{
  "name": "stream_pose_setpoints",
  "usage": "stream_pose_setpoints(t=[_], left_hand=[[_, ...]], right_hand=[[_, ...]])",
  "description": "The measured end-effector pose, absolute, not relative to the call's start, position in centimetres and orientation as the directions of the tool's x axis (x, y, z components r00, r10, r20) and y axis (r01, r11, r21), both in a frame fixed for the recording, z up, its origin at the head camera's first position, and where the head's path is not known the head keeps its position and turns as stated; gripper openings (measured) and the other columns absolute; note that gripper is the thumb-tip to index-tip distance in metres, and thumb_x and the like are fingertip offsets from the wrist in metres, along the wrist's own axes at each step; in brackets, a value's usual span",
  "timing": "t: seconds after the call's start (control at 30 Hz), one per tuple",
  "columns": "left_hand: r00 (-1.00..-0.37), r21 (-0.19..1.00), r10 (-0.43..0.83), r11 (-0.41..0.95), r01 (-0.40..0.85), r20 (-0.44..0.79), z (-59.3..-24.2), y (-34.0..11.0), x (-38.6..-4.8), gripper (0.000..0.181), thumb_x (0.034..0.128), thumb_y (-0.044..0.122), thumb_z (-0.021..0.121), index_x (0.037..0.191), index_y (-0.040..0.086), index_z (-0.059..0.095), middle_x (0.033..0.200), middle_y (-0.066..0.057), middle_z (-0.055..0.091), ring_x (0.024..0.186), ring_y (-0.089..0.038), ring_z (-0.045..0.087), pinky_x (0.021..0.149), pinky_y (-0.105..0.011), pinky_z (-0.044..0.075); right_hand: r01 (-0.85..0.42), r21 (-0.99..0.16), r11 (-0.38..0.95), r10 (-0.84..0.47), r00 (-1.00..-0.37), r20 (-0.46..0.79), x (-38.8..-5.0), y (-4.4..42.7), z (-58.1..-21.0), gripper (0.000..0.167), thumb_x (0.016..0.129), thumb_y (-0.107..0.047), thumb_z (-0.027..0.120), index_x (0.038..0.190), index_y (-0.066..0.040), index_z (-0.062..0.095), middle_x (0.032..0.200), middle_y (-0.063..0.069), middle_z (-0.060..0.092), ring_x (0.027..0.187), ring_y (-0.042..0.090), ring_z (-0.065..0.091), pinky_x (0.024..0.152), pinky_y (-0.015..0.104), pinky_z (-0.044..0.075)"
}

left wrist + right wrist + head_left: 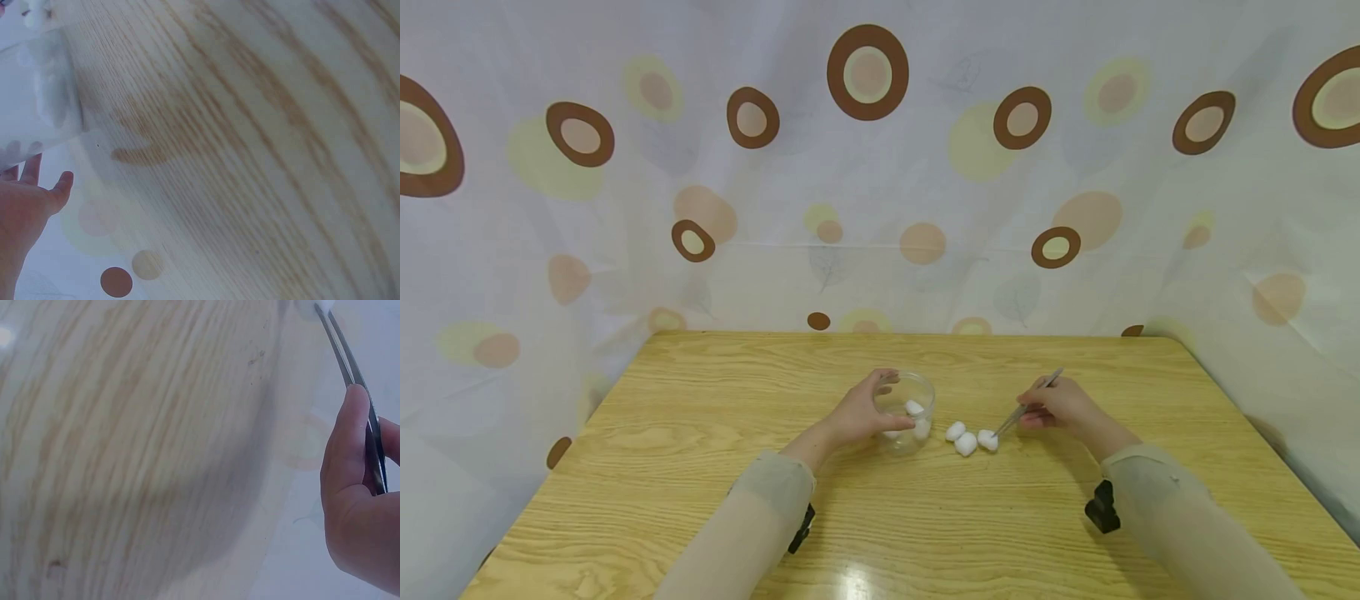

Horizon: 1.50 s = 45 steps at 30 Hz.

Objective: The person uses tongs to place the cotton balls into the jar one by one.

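My left hand curls round the side of a clear round container, which holds several white cotton balls. In the left wrist view the fingers of the hand touch the container's wall. My right hand pinches metal tweezers, whose tips are at a white cotton ball on the table. Two more cotton balls lie just left of it, beside the container. The right wrist view shows the thumb of my right hand along the tweezers.
The wooden table extends around both hands. Behind it and at its sides hangs a pale curtain with brown, pink and yellow round shapes.
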<state>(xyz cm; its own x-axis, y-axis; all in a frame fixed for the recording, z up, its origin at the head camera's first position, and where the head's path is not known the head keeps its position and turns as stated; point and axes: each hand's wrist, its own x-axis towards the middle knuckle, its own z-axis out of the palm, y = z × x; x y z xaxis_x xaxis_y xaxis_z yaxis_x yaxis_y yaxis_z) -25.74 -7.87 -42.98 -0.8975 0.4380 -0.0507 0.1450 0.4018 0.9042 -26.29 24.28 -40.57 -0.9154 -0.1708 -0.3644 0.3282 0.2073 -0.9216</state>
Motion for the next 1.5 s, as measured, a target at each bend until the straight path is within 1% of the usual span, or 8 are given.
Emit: stream_pose_setpoints(t=[0.17,0.3,0.57,0.7,0.83,1.13,1.3,1.5], left_hand=[[-0.898,0.905,0.437,0.399,0.147,-0.047,-42.9,-7.8,-25.7,0.083,0.0784,0.028,0.076,0.144,0.014,0.029,0.149,-0.004,0.034,0.139,-0.029,0.031,0.098,-0.042,0.046],[-0.898,0.906,0.438,0.397,0.147,-0.047,-42.8,-7.8,-25.7,0.083,0.0785,0.028,0.076,0.144,0.014,0.028,0.149,-0.005,0.034,0.139,-0.029,0.031,0.097,-0.042,0.047],[-0.898,0.905,0.438,0.401,0.145,-0.050,-42.8,-7.8,-25.7,0.082,0.0786,0.028,0.076,0.144,0.014,0.028,0.149,-0.005,0.033,0.139,-0.029,0.031,0.097,-0.041,0.047],[-0.898,0.905,0.436,0.401,0.141,-0.054,-42.8,-7.8,-25.7,0.082,0.0786,0.028,0.076,0.144,0.015,0.028,0.150,-0.004,0.033,0.139,-0.029,0.031,0.097,-0.041,0.047],[-0.898,0.907,0.437,0.397,0.137,-0.055,-42.9,-7.8,-25.7,0.082,0.0787,0.027,0.076,0.144,0.015,0.029,0.150,-0.004,0.033,0.139,-0.029,0.030,0.096,-0.041,0.048],[-0.897,0.905,0.439,0.401,0.141,-0.055,-42.8,-7.9,-25.7,0.082,0.0787,0.029,0.076,0.144,0.014,0.029,0.150,-0.004,0.033,0.139,-0.029,0.031,0.097,-0.041,0.047],[-0.898,0.907,0.437,0.398,0.141,-0.052,-42.8,-7.8,-25.6,0.082,0.0785,0.028,0.076,0.144,0.014,0.029,0.150,-0.004,0.033,0.138,-0.029,0.031,0.095,-0.040,0.048],[-0.898,0.906,0.437,0.399,0.142,-0.052,-42.8,-7.8,-25.6,0.082,0.0786,0.028,0.076,0.144,0.014,0.029,0.150,-0.004,0.033,0.138,-0.029,0.032,0.096,-0.041,0.048]], right_hand=[[0.312,-0.927,0.205,-0.187,-0.918,-0.351,-26.5,24.6,-40.2,0.015,0.093,-0.004,0.051,0.079,-0.007,0.052,0.070,0.002,0.060,0.060,0.009,0.067,0.064,0.024,0.057],[0.314,-0.934,0.171,-0.190,-0.919,-0.344,-26.6,24.9,-40.1,0.016,0.094,-0.005,0.049,0.079,-0.007,0.054,0.070,0.002,0.060,0.060,0.008,0.066,0.063,0.022,0.056],[0.322,-0.946,0.045,-0.206,-0.923,-0.324,-26.8,25.2,-39.3,0.023,0.096,-0.005,0.047,0.078,-0.010,0.061,0.071,0.002,0.062,0.063,0.009,0.066,0.064,0.020,0.056],[0.340,-0.940,-0.008,-0.203,-0.921,-0.332,-27.0,25.2,-38.8,0.020,0.096,-0.005,0.047,0.081,-0.009,0.060,0.072,0.003,0.061,0.063,0.010,0.066,0.065,0.020,0.056],[0.354,-0.935,-0.035,-0.201,-0.919,-0.340,-27.1,25.1,-38.3,0.019,0.096,-0.005,0.047,0.080,-0.009,0.056,0.075,0.003,0.059,0.065,0.010,0.066,0.066,0.019,0.055],[0.368,-0.914,-0.170,-0.190,-0.922,-0.336,-27.3,24.1,-36.8,0.026,0.097,-0.006,0.044,0.078,-0.010,0.061,0.074,0.004,0.060,0.067,0.013,0.066,0.067,0.020,0.056],[0.355,-0.917,-0.181,-0.172,-0.930,-0.326,-27.4,23.1,-35.9,0.026,0.097,-0.006,0.045,0.078,-0.010,0.061,0.076,0.005,0.057,0.067,0.011,0.065,0.068,0.020,0.055],[0.333,-0.921,-0.205,-0.174,-0.938,-0.300,-27.6,21.6,-35.2,0.029,0.097,-0.005,0.043,0.075,-0.011,0.061,0.073,0.004,0.058,0.066,0.011,0.065,0.067,0.020,0.055]])
